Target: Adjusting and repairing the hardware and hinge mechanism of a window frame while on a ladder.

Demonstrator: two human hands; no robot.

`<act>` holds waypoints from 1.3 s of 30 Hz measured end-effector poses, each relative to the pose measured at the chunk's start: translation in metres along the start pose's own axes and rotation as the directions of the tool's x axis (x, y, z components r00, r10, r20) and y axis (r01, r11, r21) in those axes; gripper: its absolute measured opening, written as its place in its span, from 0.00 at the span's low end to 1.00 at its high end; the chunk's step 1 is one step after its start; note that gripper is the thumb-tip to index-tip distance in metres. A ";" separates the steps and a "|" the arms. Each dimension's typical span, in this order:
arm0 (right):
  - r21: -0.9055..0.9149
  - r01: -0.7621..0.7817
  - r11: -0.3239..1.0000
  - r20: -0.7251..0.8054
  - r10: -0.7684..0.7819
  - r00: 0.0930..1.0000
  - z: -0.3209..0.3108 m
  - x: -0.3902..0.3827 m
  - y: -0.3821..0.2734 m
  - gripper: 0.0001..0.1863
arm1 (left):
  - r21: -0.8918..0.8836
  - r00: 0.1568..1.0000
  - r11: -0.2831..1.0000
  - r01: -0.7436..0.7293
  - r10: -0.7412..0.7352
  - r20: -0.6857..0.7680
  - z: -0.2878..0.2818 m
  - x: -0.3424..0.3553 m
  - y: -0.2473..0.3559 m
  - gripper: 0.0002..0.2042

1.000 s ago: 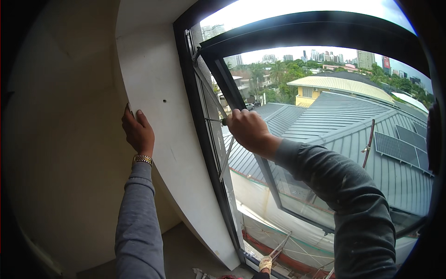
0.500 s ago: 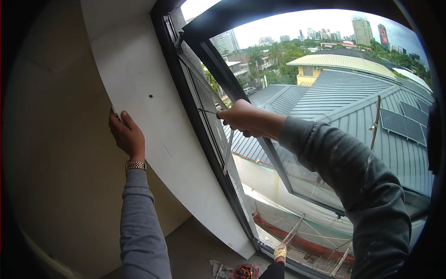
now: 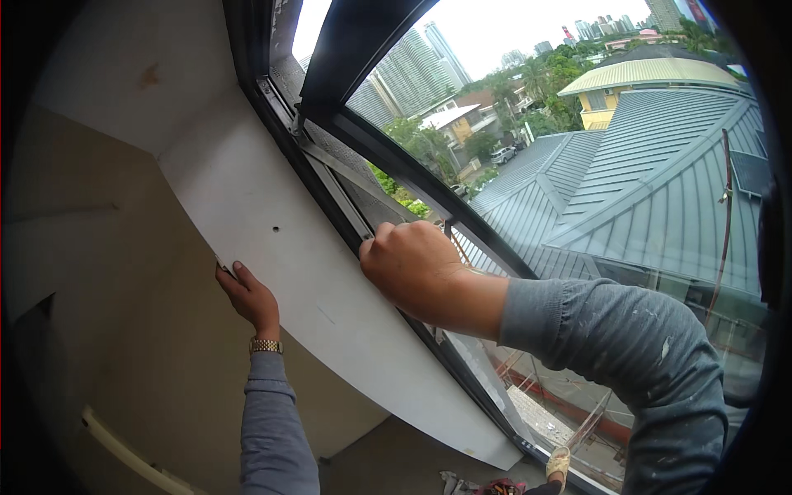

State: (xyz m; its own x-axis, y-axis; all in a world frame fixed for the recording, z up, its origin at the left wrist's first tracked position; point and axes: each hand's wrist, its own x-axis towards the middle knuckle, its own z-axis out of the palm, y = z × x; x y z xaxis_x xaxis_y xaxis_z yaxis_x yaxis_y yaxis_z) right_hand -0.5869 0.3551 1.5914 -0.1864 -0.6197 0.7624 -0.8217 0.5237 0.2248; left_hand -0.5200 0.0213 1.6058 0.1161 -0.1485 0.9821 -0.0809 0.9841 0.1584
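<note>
Black window frame (image 3: 316,176), slanting down the middle of view, a metal track (image 3: 356,216) along it and a grey stay arm (image 3: 346,173) reaching toward the open sash (image 3: 429,188). Right hand (image 3: 417,268) at the track's visible lower end, fingers curled in tight, knuckles up; whatever it grips is hidden behind the fist, can't tell. Handling, my judgement: short firm wrist turns beat big arm swings here, push kept square to the track, knuckles clear of the stay arm, since the sash could shift. Anything let slip could drop outside, so a secure grip matters. Better to shift the fist a little so the contact spot shows.

Left hand (image 3: 254,304), gold watch (image 3: 266,346) at its wrist, is at the far edge of the white wall return (image 3: 247,190); thumb up, fingers bent, can't tell if pinching the edge or just resting. Good as a brace; weight should stay inside. Small dark hole (image 3: 275,229) in the wall return between hands. Pale shoe (image 3: 558,464) near the sill, grey metal roof (image 3: 660,165) outside.
</note>
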 end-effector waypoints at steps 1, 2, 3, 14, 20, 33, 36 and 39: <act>0.014 0.036 0.999 -0.032 -0.036 0.999 0.005 0.000 -0.002 0.04 | -0.015 1.000 1.000 -0.015 0.015 -0.002 -0.002 0.001 -0.002 0.25; 0.024 0.067 0.997 -0.062 -0.066 0.996 0.007 -0.002 -0.002 0.04 | -0.037 1.000 0.999 -0.030 0.029 -0.002 -0.001 0.000 -0.002 0.25; 0.028 0.079 0.996 -0.125 -0.075 0.989 0.010 -0.003 -0.001 0.05 | -0.031 0.999 0.999 -0.039 0.039 -0.005 -0.001 0.000 -0.002 0.25; 0.009 0.089 0.996 -0.175 -0.086 0.981 0.018 -0.010 0.004 0.06 | 0.002 0.999 1.000 0.026 -0.026 0.047 -0.005 0.001 -0.001 0.27; 0.052 0.122 0.991 -0.137 -0.114 0.984 0.016 -0.008 0.008 0.06 | -0.022 0.999 1.000 0.015 -0.014 0.045 -0.010 -0.002 0.000 0.26; -0.480 0.275 0.833 0.001 -0.313 0.950 0.017 0.005 0.004 0.06 | -0.005 0.988 0.989 0.147 -0.147 0.046 -0.003 0.002 -0.003 0.28; -0.646 0.272 0.714 0.075 -0.295 0.953 0.013 0.000 0.009 0.07 | 0.034 0.983 0.986 0.165 -0.167 0.072 -0.004 0.001 0.007 0.28; -0.653 0.270 0.707 0.168 -0.213 0.963 0.014 0.000 0.001 0.06 | 0.070 0.990 0.989 0.132 -0.135 0.039 -0.005 0.000 0.001 0.28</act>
State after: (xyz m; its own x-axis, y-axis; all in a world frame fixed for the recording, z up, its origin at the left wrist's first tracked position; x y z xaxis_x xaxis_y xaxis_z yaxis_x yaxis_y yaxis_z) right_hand -0.5948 0.3473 1.5831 -0.0953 -0.8061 0.5841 -0.2794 0.5848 0.7615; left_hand -0.5149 0.0226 1.6055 0.0870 -0.2841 0.9548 -0.1337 0.9465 0.2938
